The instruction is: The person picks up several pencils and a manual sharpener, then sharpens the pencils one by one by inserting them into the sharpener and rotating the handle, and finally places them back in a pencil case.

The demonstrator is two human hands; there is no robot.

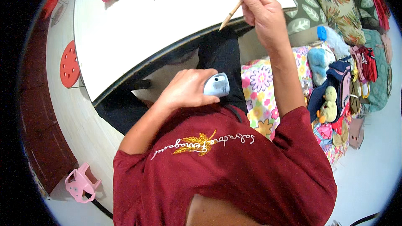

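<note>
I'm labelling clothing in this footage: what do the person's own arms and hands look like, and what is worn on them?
Both arms are bare from above the elbow down. The left hand and right hand are bare: no gloves, rings, watch or bracelets visible. The short sleeves belong to a dark red shirt with white script embroidery and a golden wheat-ear motif on it.

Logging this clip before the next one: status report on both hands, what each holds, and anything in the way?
Left hand closed on small grey-blue device at the lap. Right hand raised, gripping thin wooden stick over white table edge. Nothing between the hands.
</note>
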